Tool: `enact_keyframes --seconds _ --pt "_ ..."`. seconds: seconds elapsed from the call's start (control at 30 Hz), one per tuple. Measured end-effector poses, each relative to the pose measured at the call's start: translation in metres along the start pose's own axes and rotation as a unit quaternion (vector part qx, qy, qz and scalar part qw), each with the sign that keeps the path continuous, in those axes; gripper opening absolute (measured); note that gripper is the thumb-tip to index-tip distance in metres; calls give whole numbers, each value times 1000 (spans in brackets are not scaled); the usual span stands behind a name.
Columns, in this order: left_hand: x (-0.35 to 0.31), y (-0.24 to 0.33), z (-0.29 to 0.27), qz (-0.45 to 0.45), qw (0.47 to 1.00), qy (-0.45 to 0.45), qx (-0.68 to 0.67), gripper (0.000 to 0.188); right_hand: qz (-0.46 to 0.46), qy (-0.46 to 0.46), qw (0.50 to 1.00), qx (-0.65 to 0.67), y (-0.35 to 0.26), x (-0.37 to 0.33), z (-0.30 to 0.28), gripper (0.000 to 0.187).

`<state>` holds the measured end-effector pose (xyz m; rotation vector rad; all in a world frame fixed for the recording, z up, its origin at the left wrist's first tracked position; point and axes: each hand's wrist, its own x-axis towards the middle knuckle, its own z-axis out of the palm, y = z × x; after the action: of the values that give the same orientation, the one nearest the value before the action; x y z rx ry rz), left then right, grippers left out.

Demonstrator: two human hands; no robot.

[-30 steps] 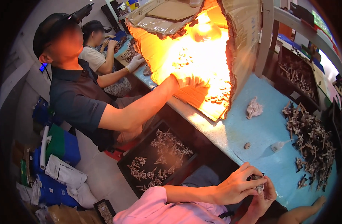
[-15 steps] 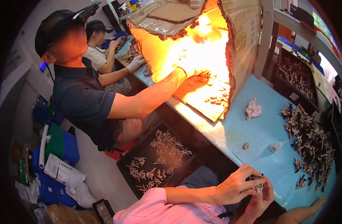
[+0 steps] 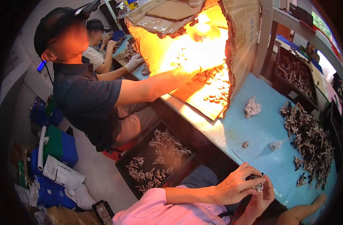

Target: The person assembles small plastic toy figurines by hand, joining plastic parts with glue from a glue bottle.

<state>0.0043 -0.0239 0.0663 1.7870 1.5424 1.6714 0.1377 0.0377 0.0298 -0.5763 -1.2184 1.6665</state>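
Holding a small dark-and-pale piece [image 3: 258, 186] between both hands.
The left hand [image 3: 233, 186] and right hand [image 3: 266, 195] are closed on it, the piece partly hidden at their fingertips, near the edge of the blue bench [image 3: 239, 127]. Beyond the hands lie a small round piece [image 3: 246, 144] and a small white bottle [image 3: 275, 145]; farther right, a heap of small parts [image 3: 310, 138]; to their left, a dark tray [image 3: 141, 150].

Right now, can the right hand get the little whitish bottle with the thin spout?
Probably yes: just blue tabletop shows between the right hand and the whitish bottle, though it's busy holding a small dark-and-pale piece with the left hand.
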Motion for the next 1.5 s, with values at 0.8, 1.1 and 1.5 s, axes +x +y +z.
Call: enact_keyframes --seconds 0.8,1.1,1.5 --pt "0 -1 -2 2 1000 4 -9 46 -1 -21 1000 7 -7 -1 6 49" --pt "-3 2 -2 7 1000 13 -12 47 -10 -27 1000 -3 -7 -5 3 49" --pt "-5 5 -5 9 1000 15 -12 47 -3 3 1000 -19 -10 -8 10 53"
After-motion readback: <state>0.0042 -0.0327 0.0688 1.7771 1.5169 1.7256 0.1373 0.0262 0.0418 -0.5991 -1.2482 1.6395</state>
